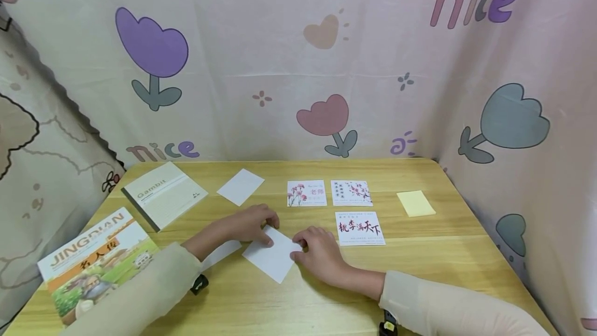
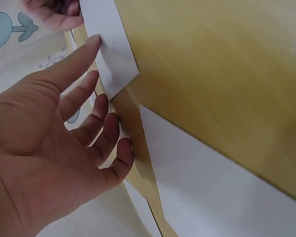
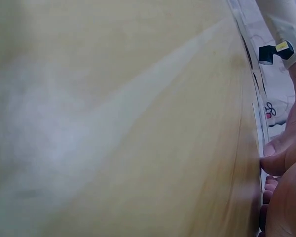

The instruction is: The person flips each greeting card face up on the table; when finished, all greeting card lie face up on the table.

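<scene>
Item, blank white card [image 1: 272,261]: set cornerwise between the two hands near the middle of the table, its near corner pointing toward the person; whether it lies flat or is slightly raised cannot be told.

Item, left hand [image 1: 249,222]: at the card's far left side, thumb resting on its face, the other fingers loosely bent and spread apart (seen best from the left wrist).

Item, right hand [image 1: 322,258]: at the opposite corner, thumb and forefinger pinching it.

Item, second white card [image 1: 223,254]: partly covered by the left wrist and forearm.

Item, third white card [image 1: 240,186]: tilted, farther back, beyond the left hand.

Printed cards, three: carnation card [image 1: 306,193] and plum-blossom card [image 1: 352,194], side by side; red calligraphy card [image 1: 360,228], just in front of the latter.

Pale yellow sticky note [image 1: 416,204]: right of the printed cards.

Gambit notebook [image 1: 168,196], dark spine: back left. JINGDIAN picture book [image 1: 100,258]: nearer, its lower part overlapped by the left sleeve [image 1: 158,284].

Support: wood-grain table [image 1: 298,310]. Backdrop: pale curtain [image 1: 242,30], printed with tulips (and the word "nice").
</scene>
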`<control>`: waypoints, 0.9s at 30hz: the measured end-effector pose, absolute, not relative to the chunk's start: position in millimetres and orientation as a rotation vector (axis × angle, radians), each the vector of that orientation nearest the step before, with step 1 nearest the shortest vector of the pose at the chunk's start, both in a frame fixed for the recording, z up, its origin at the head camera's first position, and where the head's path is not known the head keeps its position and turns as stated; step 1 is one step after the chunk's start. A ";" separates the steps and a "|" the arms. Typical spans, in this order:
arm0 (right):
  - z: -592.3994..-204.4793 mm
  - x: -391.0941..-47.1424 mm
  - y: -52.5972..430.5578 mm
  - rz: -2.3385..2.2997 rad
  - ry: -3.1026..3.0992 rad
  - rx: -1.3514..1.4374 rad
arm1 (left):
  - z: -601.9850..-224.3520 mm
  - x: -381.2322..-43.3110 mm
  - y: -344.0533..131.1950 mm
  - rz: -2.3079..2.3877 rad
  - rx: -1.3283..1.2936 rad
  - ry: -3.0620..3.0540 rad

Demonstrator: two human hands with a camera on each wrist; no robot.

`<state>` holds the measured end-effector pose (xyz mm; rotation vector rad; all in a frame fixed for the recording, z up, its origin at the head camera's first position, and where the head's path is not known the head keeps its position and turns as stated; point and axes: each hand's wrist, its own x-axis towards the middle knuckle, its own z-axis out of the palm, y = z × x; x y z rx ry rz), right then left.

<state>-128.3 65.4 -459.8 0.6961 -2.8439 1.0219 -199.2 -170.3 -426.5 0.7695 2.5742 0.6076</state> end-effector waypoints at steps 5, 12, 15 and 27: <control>-461.0 -127.9 64.7 1.031 -2.834 0.685 | -424.3 -195.9 -164.5 0.594 0.764 2.567; -462.0 -128.2 64.6 1.028 -2.832 0.665 | -424.5 -197.3 -162.5 0.628 0.850 2.547; -461.5 -128.6 64.5 1.029 -2.833 0.664 | -425.6 -198.5 -161.7 0.674 0.893 2.520; -459.8 -127.6 64.4 1.002 -2.840 0.674 | -426.1 -193.1 -158.9 0.604 0.791 2.561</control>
